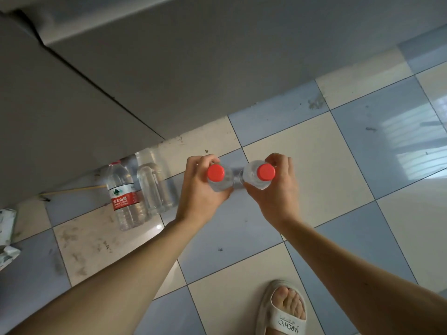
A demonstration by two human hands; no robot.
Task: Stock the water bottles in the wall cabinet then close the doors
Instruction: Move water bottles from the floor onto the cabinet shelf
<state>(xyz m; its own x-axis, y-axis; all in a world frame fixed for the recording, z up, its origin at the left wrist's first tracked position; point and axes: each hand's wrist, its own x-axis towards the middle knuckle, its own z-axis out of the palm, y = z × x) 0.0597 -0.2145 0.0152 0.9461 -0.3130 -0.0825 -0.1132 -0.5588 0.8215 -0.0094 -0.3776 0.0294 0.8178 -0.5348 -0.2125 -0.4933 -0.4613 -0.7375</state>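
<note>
Seen from above, the left hand (202,189) grips one water bottle (219,178) just under its red cap (215,172), fingers curled round the neck and shoulder; the right hand (273,187) grips a second bottle (254,176) the same way beneath its own red cap (265,171); both bottles are upright, side by side near the middle of the view, their shoulders close or touching, I cannot tell which. Off at nine o'clock from the hands, more bottles stand on the tiled floor (326,160): a labelled bottle (123,197) with a red and white band, and just beside it clear bottles (153,184) without visible labels, all near the foot of a grey cabinet (169,76) that fills the twelve o'clock side. At five o'clock a foot in a pale sandal (283,310) rests on the tiles; at the eight o'clock edge lies crumpled paper (7,235).
</note>
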